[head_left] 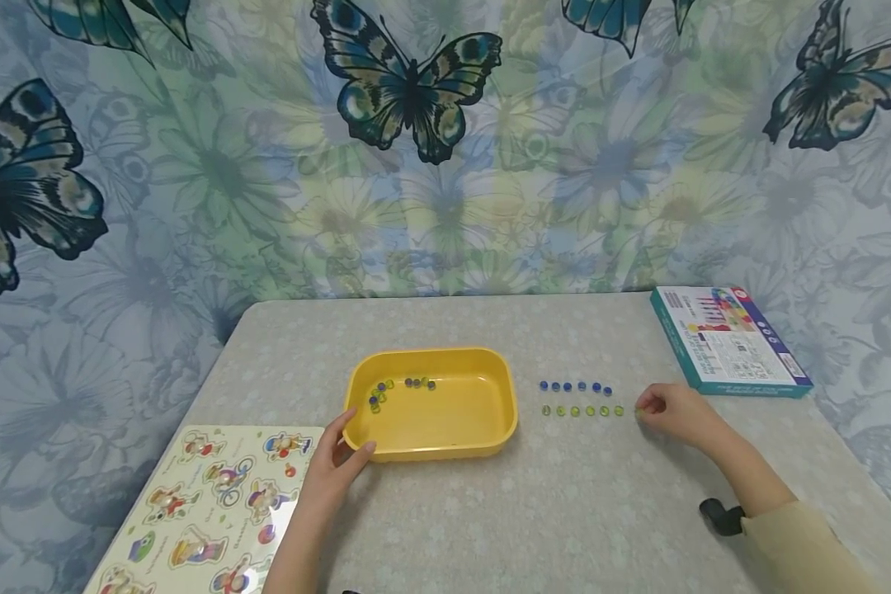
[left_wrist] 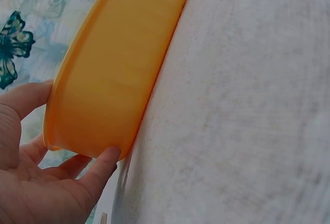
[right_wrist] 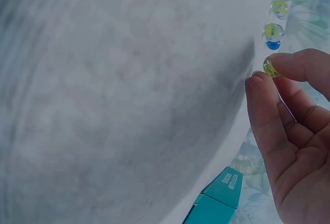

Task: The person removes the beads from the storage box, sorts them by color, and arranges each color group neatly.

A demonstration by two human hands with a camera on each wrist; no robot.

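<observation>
A shallow yellow tray [head_left: 434, 454] stands mid-table in the head view. My left hand [head_left: 332, 469] grips its near left corner, the thumb and fingers spread around the rim and wall. Several blue and yellow-green glass marbles [head_left: 384, 397] lie in the tray's left half and along its back. To the right of the tray, a row of blue marbles [head_left: 582, 386] runs behind a row of yellow-green marbles [head_left: 590, 411]. At the right end of the front row, my right hand [head_left: 671, 412] pinches one yellow-green marble [right_wrist: 269, 67] between thumb and fingertips.
A flat box with teal sides [head_left: 742, 351] lies at the back right, beyond my right hand. At the front left lies a sheet with cartoon figures [head_left: 208, 503], partly under my left forearm. A butterfly-patterned cloth [head_left: 445, 223] hangs behind the table.
</observation>
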